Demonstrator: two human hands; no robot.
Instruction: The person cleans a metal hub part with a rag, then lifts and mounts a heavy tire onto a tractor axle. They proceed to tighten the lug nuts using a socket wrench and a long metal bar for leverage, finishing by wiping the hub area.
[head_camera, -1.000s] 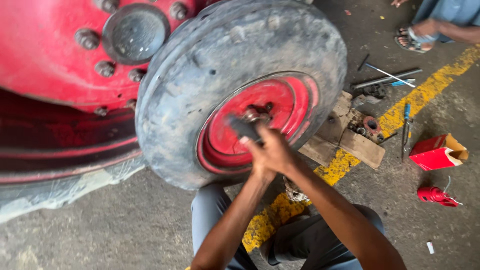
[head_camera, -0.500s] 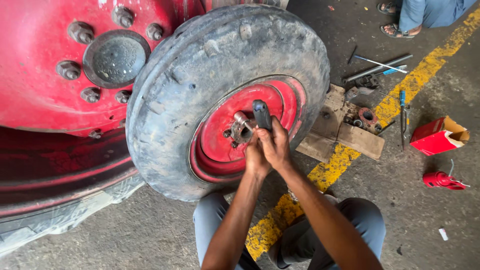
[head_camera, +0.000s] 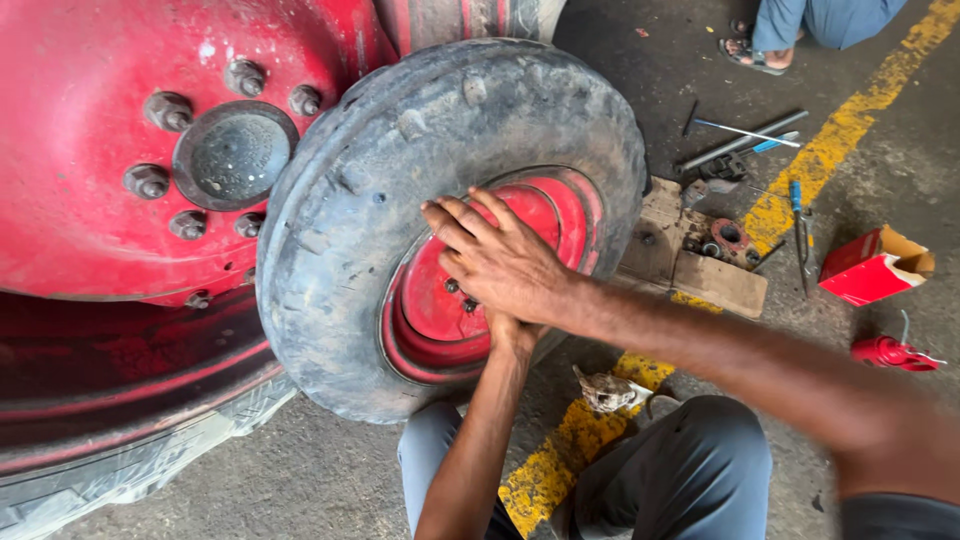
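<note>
A small worn black tyre (head_camera: 340, 230) on a red rim (head_camera: 430, 310) stands upright in front of my knees. My right hand (head_camera: 500, 260) lies flat over the rim's centre with its fingers spread, covering the hub. A couple of dark studs show just below its palm. My left hand (head_camera: 512, 335) reaches up from below and sits under the right wrist. It is mostly hidden, so I cannot tell its grip. No tool shows in either hand.
A large red wheel disc with a bolted hub (head_camera: 235, 155) stands behind on the left. Wooden blocks (head_camera: 700, 270), a long bar and screwdrivers (head_camera: 740, 145), a red carton (head_camera: 875, 265) and a red oil can (head_camera: 890, 352) lie right. Another person's sandalled foot (head_camera: 755, 50) is at the top.
Both hands held a dark tool at the hub before. Now the tool is out of sight and my right hand is spread flat over the hub. The view has moved closer.
</note>
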